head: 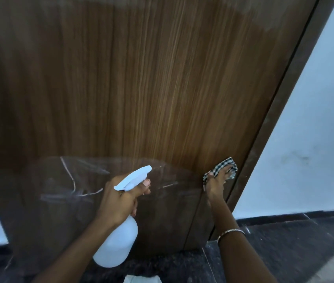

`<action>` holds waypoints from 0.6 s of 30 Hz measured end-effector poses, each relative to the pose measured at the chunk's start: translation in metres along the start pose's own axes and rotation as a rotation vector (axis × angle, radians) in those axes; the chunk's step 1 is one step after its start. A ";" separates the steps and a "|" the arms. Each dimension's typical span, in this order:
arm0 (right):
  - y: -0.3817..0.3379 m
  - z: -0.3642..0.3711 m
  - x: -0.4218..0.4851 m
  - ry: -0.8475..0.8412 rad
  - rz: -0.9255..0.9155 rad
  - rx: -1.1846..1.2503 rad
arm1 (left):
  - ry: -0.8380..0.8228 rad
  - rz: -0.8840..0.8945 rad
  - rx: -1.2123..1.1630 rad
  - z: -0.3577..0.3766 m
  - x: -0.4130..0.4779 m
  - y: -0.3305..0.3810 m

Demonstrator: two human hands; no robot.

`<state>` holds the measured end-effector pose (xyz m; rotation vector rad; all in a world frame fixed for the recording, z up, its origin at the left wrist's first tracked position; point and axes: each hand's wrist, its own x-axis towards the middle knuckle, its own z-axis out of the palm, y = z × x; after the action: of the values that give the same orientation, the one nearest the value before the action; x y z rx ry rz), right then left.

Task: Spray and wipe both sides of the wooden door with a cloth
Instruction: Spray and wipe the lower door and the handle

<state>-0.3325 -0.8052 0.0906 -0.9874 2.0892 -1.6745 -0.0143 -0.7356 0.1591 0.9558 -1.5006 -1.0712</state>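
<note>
Door (pixel 162 78): wooden, vertical grain, fills the view from centre out to 12, 9 and 7 o'clock. Upper panel mid-brown. Lower panel, from about 8 to 5 o'clock, darker and glossy, carrying white smears (pixel 74 180) and curved streaks.

Wall (pixel 315 119): pale, 2 to 4 o'clock, right of the door; a second pale strip at 8 o'clock.

Floor (pixel 284 246): dark speckled stone, 4 to 7 o'clock, meeting the door's bottom edge.

Door frame (pixel 297 78): dark brown strip running from 1 o'clock down to 5 o'clock, between door and wall.

Spray bottle (pixel 117 242): white translucent body at 7 o'clock, white trigger head nearer centre. Nozzle aimed toward 1 o'clock at the door, close to the surface, not touching.

Left hand (pixel 121 199): wrapped round the bottle's neck, one fingertip showing at the trigger under the nozzle. Faint pale line off the nozzle tip, possibly mist; blur prevents a firm reading.

Right hand (pixel 216 184): at 4 o'clock, low on the door just beside its right edge, fingers curled over the cloth.

Cloth (pixel 224 165): black-and-white check, bunched, pressed against the wood under that hand, edges showing above and left of the fingers.

Bracelet (pixel 230 232): thin, pale metal, on the right wrist at 5 o'clock.
</note>
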 end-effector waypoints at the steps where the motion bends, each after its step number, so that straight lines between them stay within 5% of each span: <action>1: -0.008 0.009 -0.007 0.033 0.004 0.017 | 0.020 -0.022 -0.003 -0.004 -0.002 -0.003; 6: -0.078 0.075 -0.076 0.166 -0.147 -0.137 | 0.111 -0.041 -0.009 -0.030 -0.006 -0.010; 11: -0.117 0.167 -0.164 0.097 -0.430 -0.352 | 0.260 -0.045 0.026 -0.064 -0.011 -0.018; 18: -0.087 0.175 -0.159 0.003 -0.798 -0.481 | 0.404 -0.118 0.031 -0.097 -0.017 -0.030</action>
<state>-0.0828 -0.8376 0.0927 -2.1909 2.3087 -1.4436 0.0854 -0.7428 0.1344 1.2134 -1.1422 -0.8732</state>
